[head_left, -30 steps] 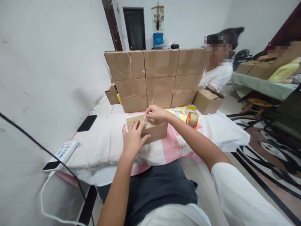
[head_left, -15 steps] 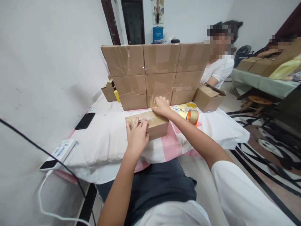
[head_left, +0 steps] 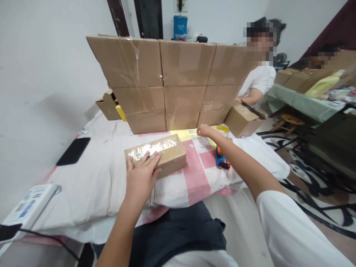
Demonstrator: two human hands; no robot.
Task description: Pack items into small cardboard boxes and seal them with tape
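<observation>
A small cardboard box (head_left: 167,157) with clear tape along its top lies on the white and pink cloth (head_left: 105,174) in front of me. My left hand (head_left: 141,176) rests flat on the box's near end, fingers spread, holding nothing. My right hand (head_left: 204,130) is stretched out past the box to its right, fingers curled together just above the cloth; what they pinch, if anything, I cannot make out. An orange and blue tape dispenser (head_left: 221,160) lies under my right forearm. A yellow tape roll (head_left: 223,128) sits just beyond my right hand.
A wall of stacked sealed cardboard boxes (head_left: 180,74) stands behind the small box. A black phone (head_left: 73,151) and a white device (head_left: 27,202) lie at the left. Another person's sleeve (head_left: 258,79) shows at the right, behind an open box (head_left: 241,118). A green-covered table (head_left: 300,102) stands farther right.
My right hand has left the box top and moved right and away, towards the yellow tape roll. My left hand slid to the box's near end. The camera moved closer and lower.
</observation>
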